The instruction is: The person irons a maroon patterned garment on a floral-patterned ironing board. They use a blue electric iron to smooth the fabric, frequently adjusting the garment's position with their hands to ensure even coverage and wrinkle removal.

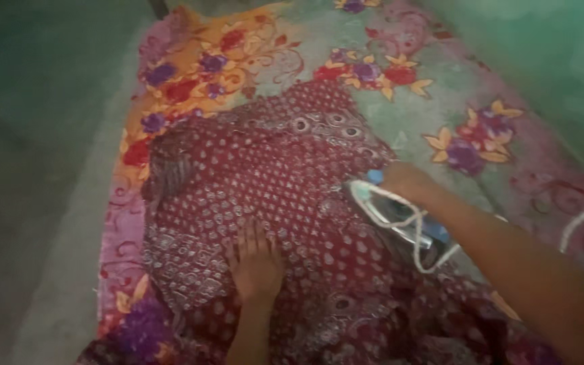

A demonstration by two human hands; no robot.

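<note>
Meanwhile left hand [257, 265] lies flat on red garment [272, 203]; right hand [407, 181] grips iron [393, 216] near its edge.

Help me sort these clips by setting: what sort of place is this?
Probably a room in a home, with ironing done at floor level. A flowered sheet lies spread over a plain greenish floor, and on it a red patterned garment is pressed with an electric iron.

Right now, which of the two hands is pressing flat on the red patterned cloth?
The left hand, fingers spread flat on the red cloth; the right hand grips the iron.
</note>
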